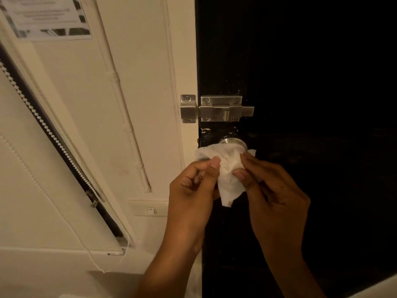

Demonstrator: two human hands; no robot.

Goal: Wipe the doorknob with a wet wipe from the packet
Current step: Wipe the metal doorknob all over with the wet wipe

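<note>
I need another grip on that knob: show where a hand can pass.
Free: dark door face right of the round metal doorknob. Crowded: steel slide bolt above, both hands pinching the white wet wipe below.

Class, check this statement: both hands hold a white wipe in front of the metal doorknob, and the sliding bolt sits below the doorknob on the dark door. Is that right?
Not quite. The head view shows the sliding bolt above the doorknob, not below it. The rest stands: the left hand and right hand hold the white wipe in front of the doorknob on the dark door.
</note>
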